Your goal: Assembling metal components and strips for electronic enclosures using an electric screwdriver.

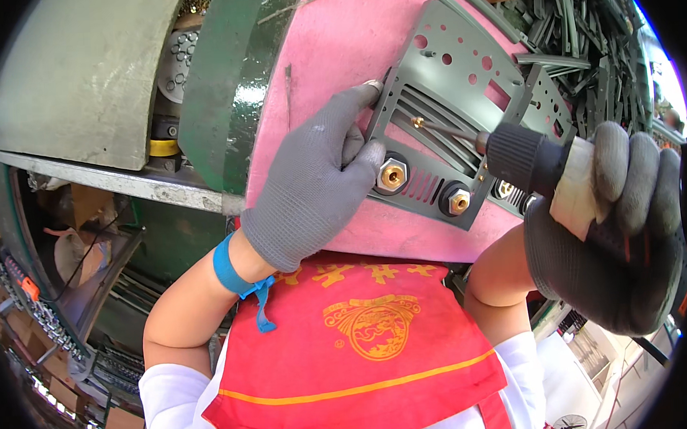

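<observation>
A dark grey perforated metal panel [458, 37] lies on a pink surface, with slots, round holes and long bars across its middle. Two brass fittings with hex nuts [392, 175] sit along its near edge. Gloved in grey, my left hand [311, 177] grips the panel's left edge between thumb and fingers. My right hand [614, 256], also gloved, is wrapped around a black power screwdriver [521, 157] with tape on its body. A small brass screw [418, 122] is at the tip of its bit, over the bars; whether it touches the panel I cannot tell.
A second perforated panel [545, 102] lies to the right, partly behind the screwdriver. Many loose metal strips [565, 21] are heaped at the far right. A green metal sheet [231, 89] borders the pink surface [336, 38] on the left, beside a metal-edged shelf [112, 178].
</observation>
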Demonstrator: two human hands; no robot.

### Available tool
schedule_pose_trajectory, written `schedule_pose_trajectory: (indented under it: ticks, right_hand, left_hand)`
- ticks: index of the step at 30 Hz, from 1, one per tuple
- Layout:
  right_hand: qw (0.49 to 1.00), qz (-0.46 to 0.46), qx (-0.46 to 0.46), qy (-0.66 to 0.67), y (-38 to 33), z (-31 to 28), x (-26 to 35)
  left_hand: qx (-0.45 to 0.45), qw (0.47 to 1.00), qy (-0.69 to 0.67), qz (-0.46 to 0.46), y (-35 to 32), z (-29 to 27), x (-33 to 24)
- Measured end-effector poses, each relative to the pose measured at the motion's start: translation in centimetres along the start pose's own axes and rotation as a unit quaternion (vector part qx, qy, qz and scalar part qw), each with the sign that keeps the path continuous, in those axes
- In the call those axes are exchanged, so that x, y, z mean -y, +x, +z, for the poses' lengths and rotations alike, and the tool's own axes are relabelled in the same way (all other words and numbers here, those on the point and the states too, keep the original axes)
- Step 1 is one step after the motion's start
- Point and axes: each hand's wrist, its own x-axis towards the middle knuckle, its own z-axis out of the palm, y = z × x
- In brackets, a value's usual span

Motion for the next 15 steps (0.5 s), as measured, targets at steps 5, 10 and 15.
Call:
schedule_pose_trajectory:
  ticks: [5, 10, 15]
  right_hand:
    - [0.998, 0.026, 0.046, -0.042, 0.2, -0.2, -0.9]
    - [0.953, 0.077, 0.228, -0.183, 1.1, 1.5, -1.9]
    - [0.933, 0.166, 0.134, -0.289, -0.2, 4.3, -2.8]
  left_hand:
    - [-0.013, 1.0, -0.022, -0.011, 0.4, 0.1, -0.4]
    - [-0.047, 0.999, -0.023, -0.012, 0.1, 1.1, 0.0]
    - [-0.075, 0.997, -0.019, -0.001, -0.2, 1.5, 0.2]
